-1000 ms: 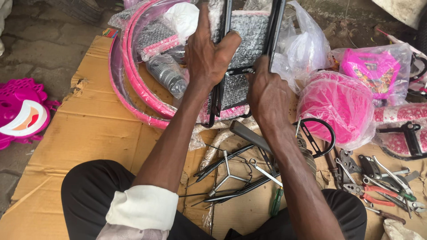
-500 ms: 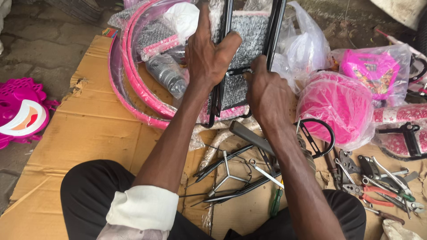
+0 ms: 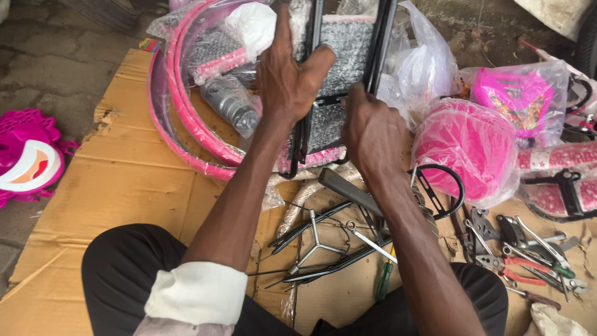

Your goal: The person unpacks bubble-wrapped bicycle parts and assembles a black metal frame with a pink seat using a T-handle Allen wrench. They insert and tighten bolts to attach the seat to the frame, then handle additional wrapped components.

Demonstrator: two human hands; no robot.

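- The cardboard [image 3: 124,180] sheet covers the ground under everything, with the person's dark-trousered knees at its near edge.
- Pink wheel rims [image 3: 180,137], wrapped in clear plastic, lie at the top left of the cardboard, partly under the frame.
- The black frame [image 3: 317,99], two upright metal bars with a crossbar over bubble wrap, stands at top centre, leaning on the rims.
- A pink basket [image 3: 466,149] in a plastic bag sits just right of the frame, with another bagged pink part [image 3: 516,99] behind it.
- A pink and white toy piece [image 3: 28,162] lies off the cardboard at far left.
- The left hand [image 3: 289,81] lies on the frame's left bar, palm against it, fingers stretched up along it and thumb spread out to the right; a loose, open hold rather than a clenched one.
- The right hand [image 3: 370,127] is curled tight into a fist around the right bar, just below the crossbar.
- A black ring bracket [image 3: 441,186] rests beside the right wrist, touching the basket's bag.
- Pliers and wrenches [image 3: 528,255] lie in a heap at lower right.
- A three-armed wrench [image 3: 314,242] and thin black stays [image 3: 311,224] lie between the forearms.
- A green screwdriver [image 3: 384,280] lies near the right knee.
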